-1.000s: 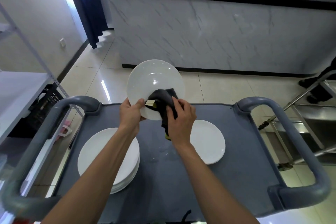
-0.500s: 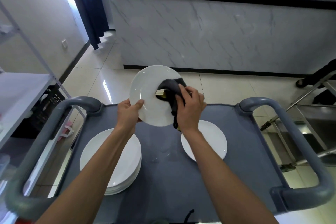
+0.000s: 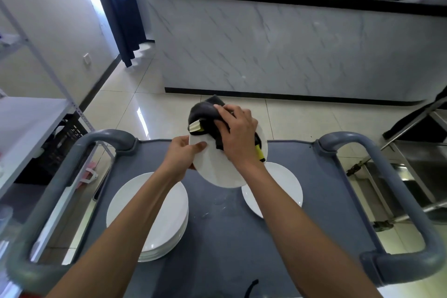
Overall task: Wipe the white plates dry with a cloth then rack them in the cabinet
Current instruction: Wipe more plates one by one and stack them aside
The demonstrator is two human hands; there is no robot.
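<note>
**Plate held up for wiping over the cart**

While the grey cart [image 3: 217, 237] stands square in front of the person, its flat top serves as the tabletop for the plates, keeping them within easy reach. Beyond it, across the tiled floor, runs a marble-fronted counter [image 3: 290, 51], and a metal shelf [image 3: 26, 123] stands at the left. No cabinet or rack can be picked out from here.

On the near left of the tabletop sits a stack of white plates [image 3: 150, 215], probably those waiting their turn. A single plate [image 3: 278, 189] lies flat on the right, well apart from the stack, likely kept separate on purpose.

Between them, lifted above the far part of the cart, is the plate in hand [image 3: 217, 167], tilted so its face is open to the cloth. The left hand [image 3: 181, 155] pinches its left rim, thumb on the face and fingers behind, to steady it. The right hand [image 3: 238, 135] has its grip curled round a dark cloth [image 3: 205, 113], pressing it against the far upper edge of the plate. A yellow patch shows on the cloth below the hand. Drying seems under way; racking is not yet begun.
</note>
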